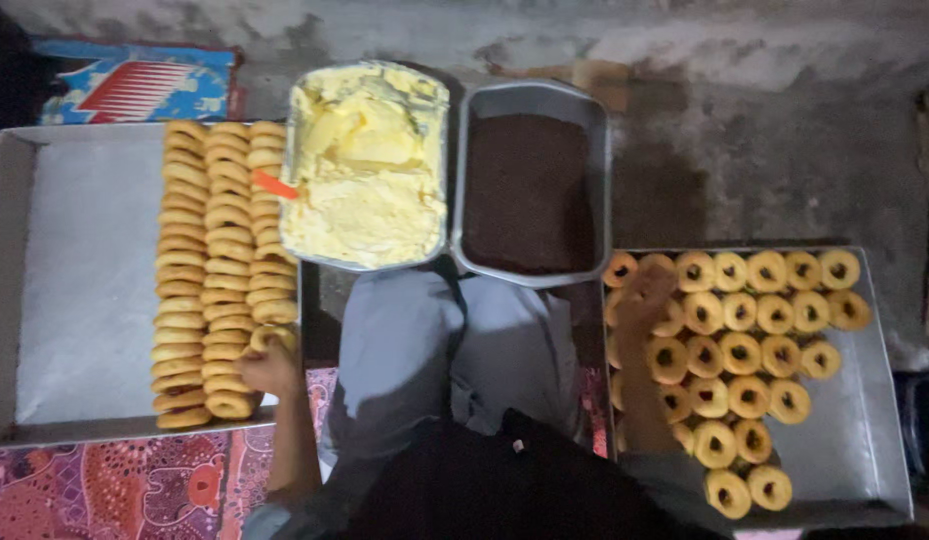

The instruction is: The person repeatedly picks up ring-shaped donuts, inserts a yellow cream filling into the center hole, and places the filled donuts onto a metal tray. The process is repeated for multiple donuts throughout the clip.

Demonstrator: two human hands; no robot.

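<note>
My left hand (268,366) rests at the near end of the right-hand row of stacked ring pastries (218,260) on the large left tray (75,290), fingers closed around one pastry (273,338). My right hand (643,298) lies over the loose ring pastries (742,352) at the left side of the right tray (865,420), touching one; its grip is hidden by the fingers. A tub of yellow cream (368,170) with an orange handle (275,185) sticking out stands ahead, beside a pan of dark brown crumbs (528,190).
I sit on the floor with grey-trousered knees (445,350) between the trays. A patterned mat (105,490) lies under the left tray. A blue and red printed sheet (135,90) is at the far left, and bare concrete floor (785,150) at the far right.
</note>
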